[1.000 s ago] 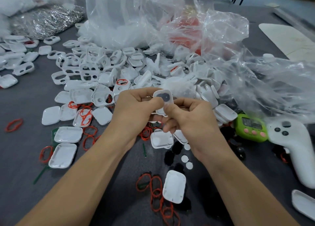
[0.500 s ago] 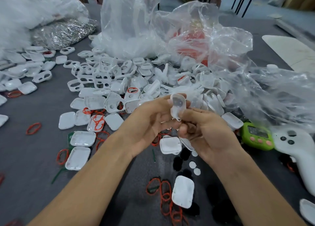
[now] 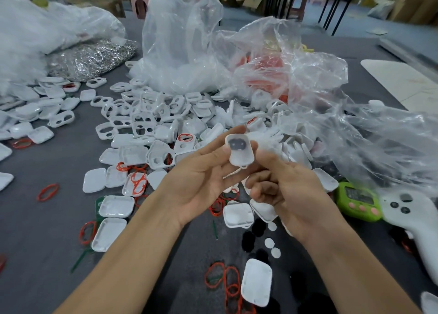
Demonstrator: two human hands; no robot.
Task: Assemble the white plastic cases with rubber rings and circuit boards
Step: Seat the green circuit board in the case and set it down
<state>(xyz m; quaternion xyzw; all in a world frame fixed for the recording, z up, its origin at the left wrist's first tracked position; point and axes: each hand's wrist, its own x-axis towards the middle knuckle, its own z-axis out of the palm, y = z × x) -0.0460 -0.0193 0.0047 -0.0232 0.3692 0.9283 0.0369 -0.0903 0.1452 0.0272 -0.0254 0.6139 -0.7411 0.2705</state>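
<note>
I hold a small white plastic case (image 3: 239, 151) up in front of me, above the table; a dark oval patch shows on its upper face. My left hand (image 3: 199, 178) pinches its left edge between thumb and fingers. My right hand (image 3: 284, 185) grips its right side, lower fingers curled beneath. A big heap of white case halves (image 3: 151, 124) lies behind the hands. Red rubber rings (image 3: 227, 283) lie scattered on the grey table. No circuit board is plainly visible.
Crumpled clear plastic bags (image 3: 308, 81) spread across the back and right. A bag of metal clips (image 3: 87, 60) sits back left. A green timer (image 3: 355, 202) and a white handheld device (image 3: 417, 223) lie right. Small white discs (image 3: 272, 242) and dark pads lie below my hands.
Both hands have lifted the case slightly and turned its face towards me; my left palm has opened up. My head has tilted up, showing more of the room behind.
</note>
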